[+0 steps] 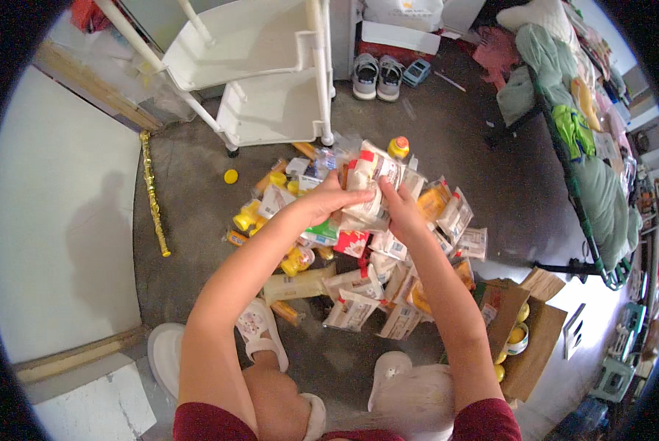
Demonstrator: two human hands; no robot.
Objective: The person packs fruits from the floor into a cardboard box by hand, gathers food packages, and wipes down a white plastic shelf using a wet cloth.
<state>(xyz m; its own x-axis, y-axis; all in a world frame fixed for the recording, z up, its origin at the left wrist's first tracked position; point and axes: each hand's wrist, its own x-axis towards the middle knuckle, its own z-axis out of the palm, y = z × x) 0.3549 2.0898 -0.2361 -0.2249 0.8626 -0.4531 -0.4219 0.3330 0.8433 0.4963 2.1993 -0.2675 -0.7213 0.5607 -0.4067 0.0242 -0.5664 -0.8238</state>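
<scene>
Both of my hands grip a small stack of packaged snacks in clear and beige wrappers, raised over a pile on the floor. My left hand clasps the stack's left side, its thumb across the front. On the right side, my right hand presses with its thumb. Around and below lie many beige packets, orange-filled packets, a red packet with a flower print, a green and white packet and yellow-capped containers. A yellow bottle stands behind the stack.
A white tiered cart stands at the back left. An open cardboard box with yellow-lidded containers is at the right. Sneakers and a toy car sit at the back. A yellow lid and a gold stick lie left.
</scene>
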